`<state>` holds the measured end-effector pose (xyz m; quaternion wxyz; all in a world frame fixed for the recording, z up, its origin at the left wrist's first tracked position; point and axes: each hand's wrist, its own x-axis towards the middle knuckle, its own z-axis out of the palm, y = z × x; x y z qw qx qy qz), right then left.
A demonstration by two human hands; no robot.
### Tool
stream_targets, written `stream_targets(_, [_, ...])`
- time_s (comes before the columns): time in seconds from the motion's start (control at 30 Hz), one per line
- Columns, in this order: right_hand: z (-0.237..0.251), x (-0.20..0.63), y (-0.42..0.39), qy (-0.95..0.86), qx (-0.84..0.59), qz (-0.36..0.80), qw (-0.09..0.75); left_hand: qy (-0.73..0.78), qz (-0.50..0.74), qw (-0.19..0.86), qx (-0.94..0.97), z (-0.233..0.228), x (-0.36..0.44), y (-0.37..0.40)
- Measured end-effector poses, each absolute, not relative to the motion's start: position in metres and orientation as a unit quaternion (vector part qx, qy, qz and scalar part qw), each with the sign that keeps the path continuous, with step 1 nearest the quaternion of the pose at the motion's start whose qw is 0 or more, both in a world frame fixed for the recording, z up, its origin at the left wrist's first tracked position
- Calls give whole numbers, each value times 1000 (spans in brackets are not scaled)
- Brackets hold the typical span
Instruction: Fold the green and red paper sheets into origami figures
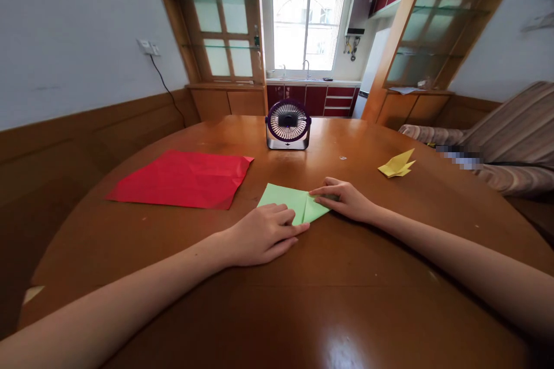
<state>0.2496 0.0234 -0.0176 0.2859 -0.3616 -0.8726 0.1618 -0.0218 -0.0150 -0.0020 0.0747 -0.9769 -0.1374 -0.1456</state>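
Green paper [289,200] sits dead centre on the round wooden tabletop [337,300], partly folded, one corner pointing away towards the fan and a crease running down near its right tip. Both hands are on it. The left hand [264,233] lies palm down at the near left edge, fingers stretched out together and pressing flat on the sheet, thumb tucked along the wood; nothing is pinched here, the grip is flat and closed up, bearing down. The right hand [346,199] comes in from the other side and covers the paper's right tip, fingers [322,189] extended and laid close together along the folded flap, holding it down against the tabletop. Whether the thumb is under the flap, I cannot tell. Both forearms reach in from the near corners, bare.

Off to the left, well apart from the hands, a large red sheet [184,179] lies flat, showing fold lines across it. Straight ahead, beyond the green paper, a small purple desk fan [288,124] stands upright on a silver base, facing this way. Over to the right, near the far edge, a folded yellow paper figure [397,164] rests on its own, with points sticking up. Past the tabletop, a striped sofa [511,132] sits at the right, and a bright window [308,23] glows above a kitchen counter in the room behind.
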Motion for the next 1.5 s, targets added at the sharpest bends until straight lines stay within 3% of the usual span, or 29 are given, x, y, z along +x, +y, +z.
stream_targets(0.53, [-18,248,23,-861,-391,143,293,-164,-153,-51,-973,-4,-24,-13])
stream_targets(1.5, [-20,250,26,-866,-404,135,261,-135,-143,-34,-980,0,-22,-15])
